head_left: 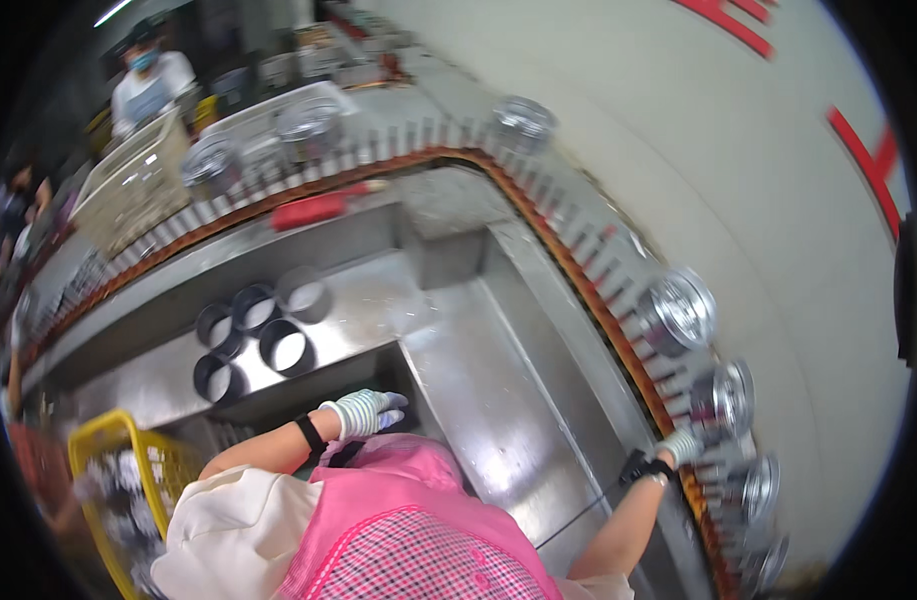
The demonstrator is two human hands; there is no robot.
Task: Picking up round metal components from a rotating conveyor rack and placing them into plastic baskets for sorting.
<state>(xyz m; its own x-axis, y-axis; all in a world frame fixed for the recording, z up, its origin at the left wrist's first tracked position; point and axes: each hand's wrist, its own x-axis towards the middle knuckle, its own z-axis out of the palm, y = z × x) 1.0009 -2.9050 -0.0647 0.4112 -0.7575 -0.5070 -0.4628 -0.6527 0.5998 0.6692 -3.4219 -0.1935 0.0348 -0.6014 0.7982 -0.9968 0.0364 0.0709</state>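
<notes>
Centrally, in the head view, the left hand (366,412), in a white glove with pale green stripes, hovers over the dark recess (378,370) of a stainless-steel table (498,400); its fingers are extended and slightly spread, and a black band (310,433) circles the wrist below it. Well to its right, the right hand (681,445), in a similar glove, reaches to the slatted conveyor (568,262) with its rust-brown edge; its fingers lie against or just beside the lower part of a clear round container (726,398), and whether they pinch it cannot be told. That container sits on the conveyor directly beyond the right hand, tilted in appearance by the wide lens. Another clear container (678,310) stands farther up the belt from the same hand, while two more, the nearer one (756,488) and a farther one (765,566), follow below and to the right of it. Beyond the left hand, to its upper left, five open cylinders stand grouped on the steel, four dark and one greyer (304,296); the nearest dark cylinder (271,336) lies close to the recess. Farther beyond the left hand, a red object (308,210) rests near the inner side of the belt. To the lower left of this hand stands a yellow basket (146,470) with whitish, blurred contents. Far beyond it, across the conveyor, a masked co-worker (153,90) stands behind a pale crate (133,190).
</notes>
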